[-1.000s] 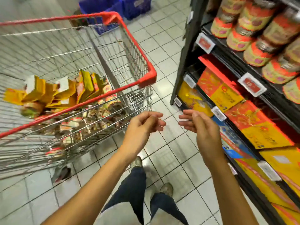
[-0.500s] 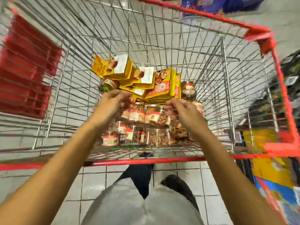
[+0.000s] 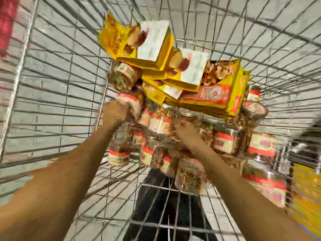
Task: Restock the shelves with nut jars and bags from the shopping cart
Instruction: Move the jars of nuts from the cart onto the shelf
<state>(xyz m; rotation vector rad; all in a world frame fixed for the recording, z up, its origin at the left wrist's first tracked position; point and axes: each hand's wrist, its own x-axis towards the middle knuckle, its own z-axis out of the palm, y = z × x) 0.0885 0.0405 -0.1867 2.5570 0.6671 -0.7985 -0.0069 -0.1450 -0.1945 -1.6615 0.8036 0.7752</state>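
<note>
Head view, looking down into the wire shopping cart (image 3: 52, 87); the frame is heavily blurred. Both bare forearms reach in from the lower edge to the stock piled at the middle of the basket. The left hand (image 3: 113, 116) lies at the left edge of the pile with its knuckles towards the camera and its fingers bent against a red-and-white labelled jar (image 3: 132, 106); whether the grip is closed round that jar or only pressed against it cannot be told. The right hand (image 3: 186, 133) is sunk among the nut jars (image 3: 224, 143) in the middle of the pile; its fingers are hidden by blur and by the jars, so the state of its grip cannot be told either. The jars, clear-walled with red and pale labels, lie and stand in a loose heap on the cart floor, one at the near left (image 3: 119, 153) and one at the right (image 3: 262, 145). The yellow nut bags (image 3: 152, 49) are stacked on top of the jars at the far side of the heap, overlapping one another; the rightmost bag (image 3: 213, 95) bears a red band and leans over the jars below. A jar on its side (image 3: 125, 76) rests just left of the bags. Grey floor tiles (image 3: 60, 49) and the person's dark trousers (image 3: 156, 197) show through the wires.
</note>
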